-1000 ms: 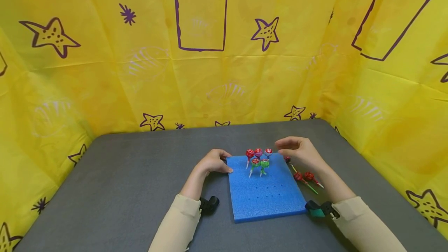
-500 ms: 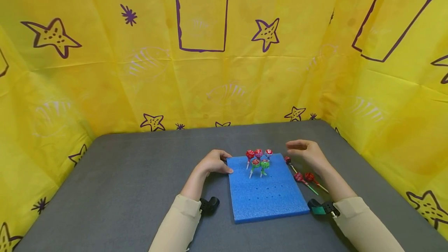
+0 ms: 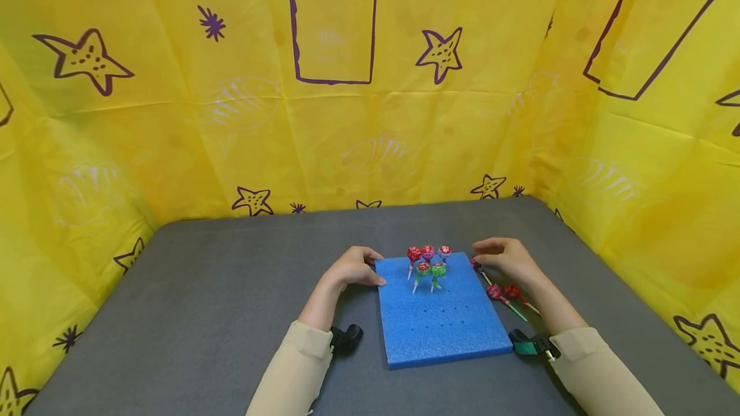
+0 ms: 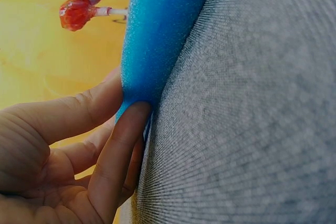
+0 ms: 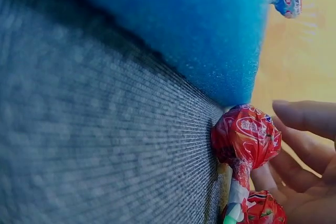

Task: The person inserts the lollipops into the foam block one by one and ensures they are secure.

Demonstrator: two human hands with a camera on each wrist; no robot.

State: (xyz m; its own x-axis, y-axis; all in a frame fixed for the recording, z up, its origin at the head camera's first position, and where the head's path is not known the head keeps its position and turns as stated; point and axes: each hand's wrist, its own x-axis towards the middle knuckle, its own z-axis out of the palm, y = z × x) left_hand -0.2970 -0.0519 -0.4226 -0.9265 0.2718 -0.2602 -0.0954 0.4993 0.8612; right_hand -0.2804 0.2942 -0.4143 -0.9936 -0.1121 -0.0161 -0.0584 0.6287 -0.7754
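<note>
A blue foam board with rows of small holes lies on the grey table. Several red, green and blue-wrapped lollipops stand in its far end. My left hand pinches the board's far left corner; in the left wrist view its fingers press the foam's edge. My right hand hovers low beside the board's far right corner, fingers relaxed, just over a loose red lollipop. The right wrist view shows that lollipop lying next to the fingers, untouched.
Two more red lollipops lie on the table right of the board, under my right forearm. Yellow cloth walls with purple stars close in the table at the back and both sides. Grey table stretches left of the board.
My right hand has moved right and down, from above the board's far right corner to the loose lollipops beside it. The left hand and the board have stayed put.
</note>
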